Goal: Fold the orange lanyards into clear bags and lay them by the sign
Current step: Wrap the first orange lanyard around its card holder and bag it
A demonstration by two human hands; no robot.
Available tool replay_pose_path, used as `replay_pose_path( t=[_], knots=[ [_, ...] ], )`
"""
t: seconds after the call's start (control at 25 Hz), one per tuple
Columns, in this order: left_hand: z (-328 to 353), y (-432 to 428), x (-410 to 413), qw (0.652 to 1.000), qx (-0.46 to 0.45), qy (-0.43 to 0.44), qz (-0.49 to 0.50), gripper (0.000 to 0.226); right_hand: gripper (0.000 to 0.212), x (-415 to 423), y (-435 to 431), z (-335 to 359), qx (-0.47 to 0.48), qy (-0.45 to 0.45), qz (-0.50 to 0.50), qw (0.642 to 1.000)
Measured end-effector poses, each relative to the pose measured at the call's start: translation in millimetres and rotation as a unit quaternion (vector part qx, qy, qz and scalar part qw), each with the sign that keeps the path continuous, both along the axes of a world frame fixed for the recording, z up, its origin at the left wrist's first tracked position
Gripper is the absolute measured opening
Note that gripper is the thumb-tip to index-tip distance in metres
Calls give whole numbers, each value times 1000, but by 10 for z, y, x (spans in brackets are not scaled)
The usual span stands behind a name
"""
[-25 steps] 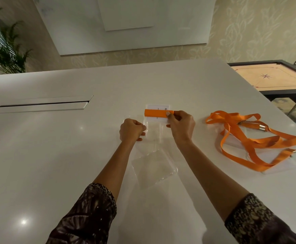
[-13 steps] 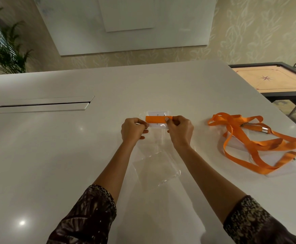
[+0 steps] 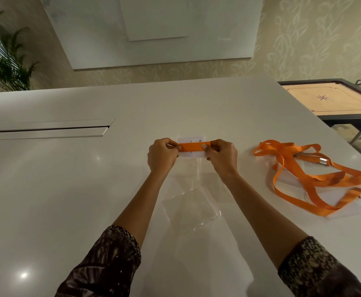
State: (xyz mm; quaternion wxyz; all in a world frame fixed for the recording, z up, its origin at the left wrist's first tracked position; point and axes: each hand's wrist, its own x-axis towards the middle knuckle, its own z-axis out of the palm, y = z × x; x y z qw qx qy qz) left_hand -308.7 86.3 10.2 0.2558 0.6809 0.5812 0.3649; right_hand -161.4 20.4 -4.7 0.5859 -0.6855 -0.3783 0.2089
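Note:
A folded orange lanyard [image 3: 191,147] is stretched flat between my two hands, over a small white sign card [image 3: 193,139] on the table. My left hand [image 3: 162,156] pinches its left end and my right hand [image 3: 221,156] pinches its right end. Near my forearms, an empty clear bag [image 3: 191,207] lies flat on the table. A clear bag edge [image 3: 199,166] shows just below the lanyard; whether the lanyard sits inside it I cannot tell. Loose orange lanyards [image 3: 304,174] with metal clips lie tangled at the right.
The white table [image 3: 68,189] has a long cable slot [image 3: 53,130] at the left back. White paper [image 3: 347,202] lies under the loose lanyards. A carrom board table [image 3: 329,101] stands beyond the right edge, and a plant [image 3: 1,61] at the far left.
My left hand has moved up from a curled rest by the bag and now pinches the lanyard's left end. The right hand keeps its grip on the right end.

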Motion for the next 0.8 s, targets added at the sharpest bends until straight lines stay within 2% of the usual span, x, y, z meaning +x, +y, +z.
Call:
replay_pose_path(
  t=[0.16, 0.28, 0.6, 0.68, 0.8],
  knots=[
    [26, -63, 82, 997, 49, 42, -39, 3, 18, 37, 58, 36, -2, 10, 8, 1000],
    [89, -132, 190, 993, 71, 50, -86, 7, 18, 20, 105, 32, 1, 80, 4, 997],
    [169, -107, 256, 984, -2, -49, -172, 12, 10, 125, 113, 78, -4, 200, 87, 976],
    [226, -71, 220, 987, 50, -38, -146, 13, 7, 151, 125, 120, -8, 193, 96, 976],
    [312, 37, 129, 980, 184, 24, -67, 17, 8, 173, 151, 197, -12, 126, 115, 985]
  ],
)
